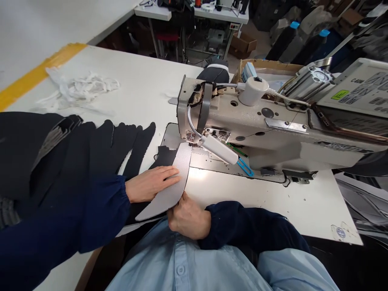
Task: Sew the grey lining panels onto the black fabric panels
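A light grey fabric piece with a curved edge runs from under the needle area of a sewing machine toward my body. Black fabric lies beneath it. My left hand rests flat on the grey piece and the black fabric, its fingers stretched out. Nearer my shirt, my right hand is closed on the edge of the fabric, with the fingertips partly hidden. The stitching point is mostly hidden by the machine head.
Several black fabric pieces lie at the left on the white table. White thread scraps are heaped behind them. A small lamp hangs beside the needle. A cardboard box stands behind the machine.
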`<state>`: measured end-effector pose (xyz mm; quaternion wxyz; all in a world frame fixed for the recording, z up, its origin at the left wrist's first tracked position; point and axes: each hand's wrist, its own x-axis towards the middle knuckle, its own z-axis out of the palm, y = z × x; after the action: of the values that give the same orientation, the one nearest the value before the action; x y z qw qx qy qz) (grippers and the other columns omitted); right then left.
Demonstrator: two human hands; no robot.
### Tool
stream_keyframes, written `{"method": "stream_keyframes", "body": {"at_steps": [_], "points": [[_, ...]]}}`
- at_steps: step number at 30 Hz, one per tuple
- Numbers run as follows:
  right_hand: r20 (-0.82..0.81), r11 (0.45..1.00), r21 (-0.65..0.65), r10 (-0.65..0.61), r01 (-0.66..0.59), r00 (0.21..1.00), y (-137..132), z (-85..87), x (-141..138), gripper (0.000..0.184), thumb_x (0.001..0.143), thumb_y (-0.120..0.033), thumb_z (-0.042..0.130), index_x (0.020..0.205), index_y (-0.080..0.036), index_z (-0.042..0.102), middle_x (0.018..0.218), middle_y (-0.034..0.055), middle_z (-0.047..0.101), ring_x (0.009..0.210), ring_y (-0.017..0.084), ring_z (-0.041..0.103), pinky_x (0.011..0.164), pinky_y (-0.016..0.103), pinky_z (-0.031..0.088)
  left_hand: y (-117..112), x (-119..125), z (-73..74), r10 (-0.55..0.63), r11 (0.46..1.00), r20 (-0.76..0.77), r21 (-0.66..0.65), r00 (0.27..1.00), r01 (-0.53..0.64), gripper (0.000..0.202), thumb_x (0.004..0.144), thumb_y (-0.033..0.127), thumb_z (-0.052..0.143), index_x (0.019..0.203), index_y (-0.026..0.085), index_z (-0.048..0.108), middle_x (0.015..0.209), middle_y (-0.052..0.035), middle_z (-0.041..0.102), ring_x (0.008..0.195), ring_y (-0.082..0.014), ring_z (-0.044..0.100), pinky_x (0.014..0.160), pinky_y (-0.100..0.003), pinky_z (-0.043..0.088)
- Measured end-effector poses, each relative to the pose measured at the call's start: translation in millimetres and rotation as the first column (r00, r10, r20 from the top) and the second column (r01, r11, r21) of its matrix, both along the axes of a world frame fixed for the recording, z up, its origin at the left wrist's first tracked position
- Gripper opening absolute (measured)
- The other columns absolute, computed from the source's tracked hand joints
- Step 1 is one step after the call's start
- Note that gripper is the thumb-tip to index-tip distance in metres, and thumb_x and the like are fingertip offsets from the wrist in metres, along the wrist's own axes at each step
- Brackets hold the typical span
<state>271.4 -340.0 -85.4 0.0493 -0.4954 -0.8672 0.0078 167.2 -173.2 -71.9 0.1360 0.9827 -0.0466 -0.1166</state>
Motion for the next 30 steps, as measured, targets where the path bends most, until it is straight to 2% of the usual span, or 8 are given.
{"method": "stream_keyframes", "body": {"at_steps": [4, 9, 12, 16, 23, 30], "points": [[-0.051, 1.000, 0.028, 0.006, -0.005, 0.999, -3, -3.2, -4, 0.025, 0.083, -0.006, 0.046, 0.097, -0.007, 0.066, 0.074, 0.0171, 0.070, 0.069, 0.027, 0.065, 0.064, 0.043, 0.049, -9, -4, 0.0, -0.001, 0.997, -0.056, 0.080, 0.998, 0.005, 0.061, 0.080, 0.000, 0.044, 0.138, 0.019, 0.048, 0.147, -0.0083, 0.045, 0.139, -0.0227, 0.037, 0.113, -0.036, 0.036], [-0.064, 1.000, -0.015, 0.024, -0.025, 0.998, -4, -5.5, -6, 0.017, 0.080, -0.004, 0.049, 0.080, -0.009, 0.065, 0.066, 0.0156, 0.068, 0.064, 0.023, 0.063, 0.061, 0.038, 0.049, -14, -7, -7.5, -0.003, 0.992, -0.031, 0.127, 1.000, 0.007, 0.055, 0.086, 0.001, 0.038, 0.138, 0.016, 0.049, 0.147, -0.0081, 0.045, 0.139, -0.0222, 0.038, 0.114, -0.037, 0.033], [-0.043, 0.999, -0.046, 0.021, -0.023, 0.999, -1, -5.1, -4, 0.016, 0.079, -0.004, 0.051, 0.078, -0.009, 0.066, 0.065, 0.0157, 0.068, 0.063, 0.024, 0.064, 0.062, 0.040, 0.049, -13, -4, -11.8, 0.012, 0.988, 0.000, 0.156, 1.000, -0.012, 0.052, 0.088, 0.002, 0.038, 0.136, 0.017, 0.052, 0.147, -0.0070, 0.046, 0.137, -0.0209, 0.040, 0.114, -0.036, 0.032], [0.002, 0.997, -0.078, -0.004, 0.004, 1.000, 5, -4.2, 1, 0.016, 0.080, -0.005, 0.053, 0.083, -0.008, 0.068, 0.072, 0.0178, 0.070, 0.068, 0.027, 0.066, 0.068, 0.044, 0.049, -7, 6, -14.5, 0.010, 0.978, 0.044, 0.207, 0.999, -0.019, 0.048, 0.089, 0.003, 0.039, 0.133, 0.017, 0.054, 0.146, -0.0069, 0.048, 0.137, -0.0211, 0.041, 0.114, -0.036, 0.031], [0.074, 0.993, -0.089, -0.064, 0.070, 0.995, 21, -0.8, 14, 0.021, 0.081, -0.001, 0.048, 0.089, -0.006, 0.068, 0.077, 0.0180, 0.071, 0.073, 0.028, 0.068, 0.070, 0.042, 0.048, 10, 26, -19.6, -0.018, 0.951, 0.094, 0.308, 0.995, -0.012, 0.043, 0.091, 0.008, 0.043, 0.131, 0.018, 0.056, 0.141, -0.0065, 0.053, 0.133, -0.0212, 0.045, 0.113, -0.038, 0.031], [0.069, 0.989, -0.045, -0.138, 0.141, 0.988, 37, -14.3, 26, 0.023, 0.083, 0.001, 0.045, 0.086, -0.006, 0.067, 0.075, 0.0168, 0.069, 0.074, 0.026, 0.064, 0.069, 0.041, 0.046, 27, 44, -20.8, -0.020, 0.940, 0.110, 0.339, 0.994, -0.018, 0.038, 0.094, 0.014, 0.044, 0.130, 0.019, 0.057, 0.139, -0.0063, 0.055, 0.133, -0.0215, 0.044, 0.113, -0.040, 0.028]]}}
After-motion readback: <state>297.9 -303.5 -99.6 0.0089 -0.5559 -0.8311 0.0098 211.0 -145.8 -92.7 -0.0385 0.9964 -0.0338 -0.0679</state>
